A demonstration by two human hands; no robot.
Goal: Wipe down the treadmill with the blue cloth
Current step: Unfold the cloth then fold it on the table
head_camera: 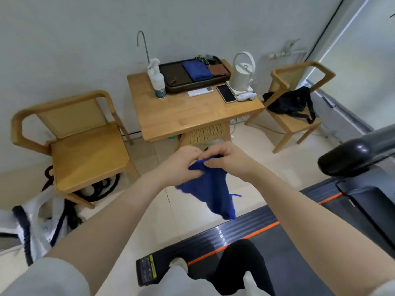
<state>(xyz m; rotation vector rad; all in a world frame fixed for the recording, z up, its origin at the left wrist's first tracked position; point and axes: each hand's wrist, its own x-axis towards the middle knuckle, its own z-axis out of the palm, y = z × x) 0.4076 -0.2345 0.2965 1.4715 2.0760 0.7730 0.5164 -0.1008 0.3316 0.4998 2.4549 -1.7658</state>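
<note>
Above pale floor tiles, the left hand (181, 162) and right hand (224, 159) both pinch the soft, crumpled blue cloth (210, 189), which hangs limp before the wooden table (192, 116). Right of it lies the ribbed black treadmill (267, 238). The table's dark tray (171, 75) holds a folded blue towel (197, 70)

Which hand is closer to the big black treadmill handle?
The right hand is closer. It grips the blue cloth just left of the treadmill handle. The left hand holds the same cloth from the far side, farther from the handle.
</note>
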